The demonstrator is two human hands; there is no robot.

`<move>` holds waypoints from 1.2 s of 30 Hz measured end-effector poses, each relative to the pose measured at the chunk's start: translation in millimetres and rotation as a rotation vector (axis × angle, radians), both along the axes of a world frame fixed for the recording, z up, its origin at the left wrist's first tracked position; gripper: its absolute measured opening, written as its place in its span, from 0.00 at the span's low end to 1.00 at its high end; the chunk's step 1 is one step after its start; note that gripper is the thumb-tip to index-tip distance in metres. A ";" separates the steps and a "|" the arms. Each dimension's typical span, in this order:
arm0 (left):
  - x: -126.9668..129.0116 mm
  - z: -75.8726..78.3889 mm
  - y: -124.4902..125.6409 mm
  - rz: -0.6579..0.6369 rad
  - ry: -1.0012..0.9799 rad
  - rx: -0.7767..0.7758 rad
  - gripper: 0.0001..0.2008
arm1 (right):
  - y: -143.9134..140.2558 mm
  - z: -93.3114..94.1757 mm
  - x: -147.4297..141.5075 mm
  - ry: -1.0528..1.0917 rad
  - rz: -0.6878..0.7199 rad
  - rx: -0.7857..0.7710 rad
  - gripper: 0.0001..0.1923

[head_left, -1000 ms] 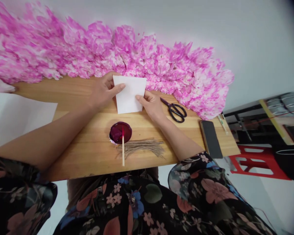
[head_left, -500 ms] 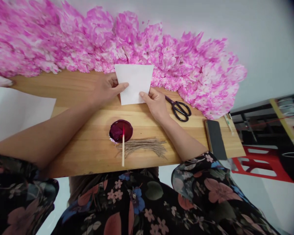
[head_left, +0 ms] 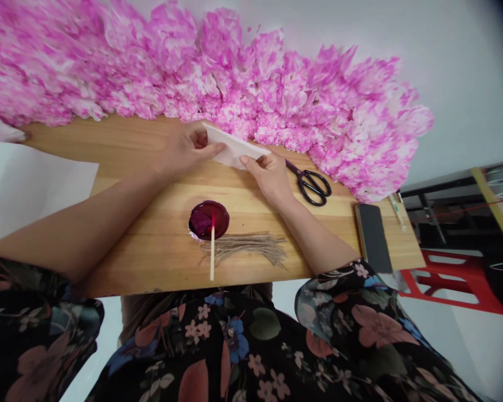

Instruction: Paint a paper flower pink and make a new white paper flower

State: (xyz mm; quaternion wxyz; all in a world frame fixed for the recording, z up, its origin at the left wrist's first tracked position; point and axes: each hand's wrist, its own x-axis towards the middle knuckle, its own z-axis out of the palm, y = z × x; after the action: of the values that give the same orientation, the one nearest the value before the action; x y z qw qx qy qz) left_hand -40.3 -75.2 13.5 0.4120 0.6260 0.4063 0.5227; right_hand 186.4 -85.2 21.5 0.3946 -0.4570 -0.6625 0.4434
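Note:
A white piece of paper [head_left: 235, 149] is held above the wooden table, tilted so that it looks like a narrow strip. My left hand [head_left: 193, 146] pinches its left end, thumb on the near face and fingers behind. At the right end my right hand [head_left: 270, 173] grips it the same way. Closer to me lies a small round dish of dark red liquid [head_left: 218, 219] with a dark purple lump in it. A wooden stick [head_left: 212, 254] with a red tip rests on the dish. Beside it is a bundle of thin brown stems [head_left: 251, 248].
Black-handled scissors [head_left: 313, 186] lie right of my right hand. A phone [head_left: 373, 237] rests near the table's right end. Larger white paper [head_left: 33, 187] lies at the left. Pink and white flowers [head_left: 268, 84] line the back. A red stool [head_left: 452, 282] stands beyond the table.
The paper has tipped from facing me to a slanted, nearly edge-on strip, its right end lower. Both hands have kept their hold. The whole view has shifted slightly.

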 end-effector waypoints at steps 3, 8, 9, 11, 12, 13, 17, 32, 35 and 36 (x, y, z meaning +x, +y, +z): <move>-0.6 2.2 0.6 -0.018 0.089 0.080 0.14 | -0.4 3.3 1.9 -0.033 0.004 0.024 0.20; -1.9 -1.8 1.2 0.032 0.073 0.130 0.12 | -1.1 2.7 1.7 -0.043 -0.033 0.030 0.21; -1.9 -3.3 1.3 0.030 0.068 0.104 0.13 | -1.1 1.4 1.1 -0.033 -0.031 0.017 0.21; -1.9 -5.9 1.8 0.016 0.058 0.060 0.17 | -0.6 -1.1 0.2 -0.007 -0.014 -0.002 0.23; -1.8 -6.7 2.0 0.009 0.054 0.053 0.18 | -0.3 -2.1 -0.2 0.000 -0.006 -0.005 0.24; -1.6 -7.2 2.0 0.000 0.053 0.054 0.19 | 0.0 -2.9 -0.3 0.003 -0.003 -0.005 0.24; -1.1 -7.6 0.6 -0.025 0.020 0.033 0.20 | 0.7 -4.8 0.7 0.009 -0.010 0.011 0.27; -4.1 -13.8 4.6 -0.003 -0.021 -0.040 0.12 | 1.2 -1.4 3.5 -0.019 0.028 -0.107 0.22; -4.5 -15.4 5.9 -0.002 -0.037 -0.048 0.13 | 1.2 -1.4 3.1 -0.006 0.029 -0.108 0.21; -4.6 -15.3 5.8 0.005 -0.028 -0.058 0.15 | 1.6 -1.9 3.1 -0.002 0.032 -0.108 0.21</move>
State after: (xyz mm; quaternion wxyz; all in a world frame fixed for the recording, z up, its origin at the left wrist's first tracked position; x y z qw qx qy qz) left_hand -44.9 -69.4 -1.8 0.4344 0.6055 0.4171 0.5203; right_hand 189.5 -83.6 19.6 0.3612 -0.4674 -0.6452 0.4845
